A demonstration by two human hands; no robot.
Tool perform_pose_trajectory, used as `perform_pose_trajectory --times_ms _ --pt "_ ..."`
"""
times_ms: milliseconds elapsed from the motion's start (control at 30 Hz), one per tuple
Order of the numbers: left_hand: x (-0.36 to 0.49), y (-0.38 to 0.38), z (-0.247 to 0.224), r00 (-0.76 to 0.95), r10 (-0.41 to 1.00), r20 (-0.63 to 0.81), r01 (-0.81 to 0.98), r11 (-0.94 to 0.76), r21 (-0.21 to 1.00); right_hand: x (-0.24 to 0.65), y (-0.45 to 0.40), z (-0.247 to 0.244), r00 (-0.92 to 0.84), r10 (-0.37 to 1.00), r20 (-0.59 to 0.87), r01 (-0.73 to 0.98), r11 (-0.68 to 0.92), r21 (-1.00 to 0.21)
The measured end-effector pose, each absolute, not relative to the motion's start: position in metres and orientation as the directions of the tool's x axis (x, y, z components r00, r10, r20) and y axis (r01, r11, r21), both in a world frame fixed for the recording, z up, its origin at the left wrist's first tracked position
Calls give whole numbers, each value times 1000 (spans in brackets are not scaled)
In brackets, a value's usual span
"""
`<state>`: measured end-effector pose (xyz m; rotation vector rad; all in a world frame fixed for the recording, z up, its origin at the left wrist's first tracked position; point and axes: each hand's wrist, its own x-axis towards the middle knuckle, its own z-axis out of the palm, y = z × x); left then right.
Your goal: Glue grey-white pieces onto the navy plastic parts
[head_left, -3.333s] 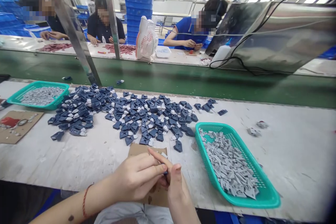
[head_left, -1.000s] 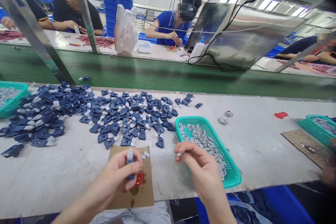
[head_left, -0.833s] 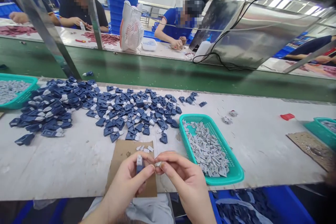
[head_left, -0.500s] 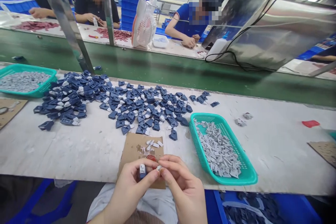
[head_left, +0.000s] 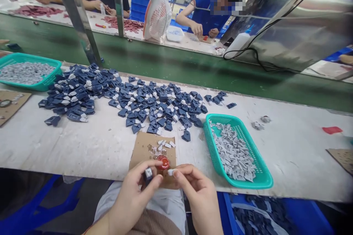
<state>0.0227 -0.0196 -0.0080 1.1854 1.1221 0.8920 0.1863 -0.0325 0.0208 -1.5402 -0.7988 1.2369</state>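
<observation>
My left hand (head_left: 135,191) is curled round a dark blue piece (head_left: 148,178) with a light grey end facing up. Between the thumb and fingers of my right hand (head_left: 197,191) is a small white piece (head_left: 171,172). The two hands are a little apart over a cardboard sheet (head_left: 142,147). A round red dish (head_left: 162,162) sits on the cardboard just beyond my fingertips. Several small white pieces (head_left: 165,144) lie on the cardboard behind the dish.
Many dark blue pieces (head_left: 154,106) are heaped behind the cardboard. A green basket (head_left: 266,178) of grey pieces stands right, another green basket (head_left: 52,80) far left. Across the green strip (head_left: 165,60), a person in blue (head_left: 205,11) works near a white bottle (head_left: 239,42).
My hands have moved apart, taking the white piece away from my left fingertips and leaving the red dish in fuller view. The camera view has shifted. The person in blue has moved their hands.
</observation>
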Motion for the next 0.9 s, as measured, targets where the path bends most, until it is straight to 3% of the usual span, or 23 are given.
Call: perform_pose_trajectory --times_ms 200,367,633,900 --pt "4 -19 -20 212 955 -208 -130 239 962 195 -13 -1 274 886 -375 -54 -375 -925" --pt "-1 -10 -11 278 906 -319 -173 374 911 196 -10 -14 243 879 -411 -36 -415 -909" --pt "-1 -7 -11 227 869 -439 -172 480 860 196 -10 -15 243 873 -422 -48 -424 -905" --pt "9 -7 -11 153 945 -289 -229 318 920 195 -9 -11 245 871 -425 -92 -416 -905"
